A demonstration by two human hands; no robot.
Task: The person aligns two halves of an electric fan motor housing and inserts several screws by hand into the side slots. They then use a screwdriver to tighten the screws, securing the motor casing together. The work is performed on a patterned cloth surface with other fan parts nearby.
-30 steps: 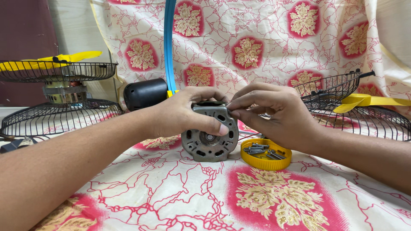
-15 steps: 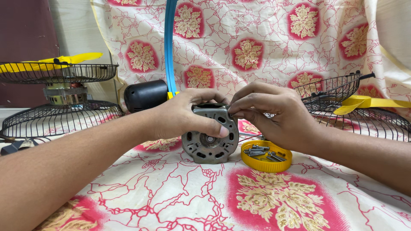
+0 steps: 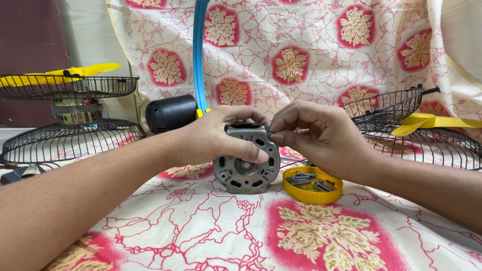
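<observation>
- Spreading under everything nearest you is the floral cloth (image 3: 211, 236), white with red vein lines and pink medallions; it looks soft and slightly rumpled, and it gives small parts a surface they will not roll far on.
- Your left hand (image 3: 216, 138) wraps around the motor housing (image 3: 246, 160), thumb across its front face and fingers over the top, so the grip is closed on it and keeps it standing on edge against the cloth.
- The motor housing is dull grey cast metal, rounded, with slotted vents around a central shaft hole; held upright like this, its upper corner faces your other hand.
- Your right hand (image 3: 321, 135) pinches thumb and forefinger together at that upper corner. The pinch is closed, but whatever sits between the fingertips is too small to make out.
- Just beside the housing, under your right wrist, lies a yellow lid (image 3: 312, 186), shallow and round, used as a dish for several dark metal screws (image 3: 306, 179), kept within easy reach.
- Behind the housing rests a black rounded cover (image 3: 170, 113), smooth and matt.
- A blue strip (image 3: 199, 55) runs upward over the draped cloth behind.
- Far left stands a wire fan guard (image 3: 65, 140) with a yellow blade (image 3: 75, 73) above it; far right lies another black wire guard (image 3: 401, 108) with a yellow blade piece across it.
</observation>
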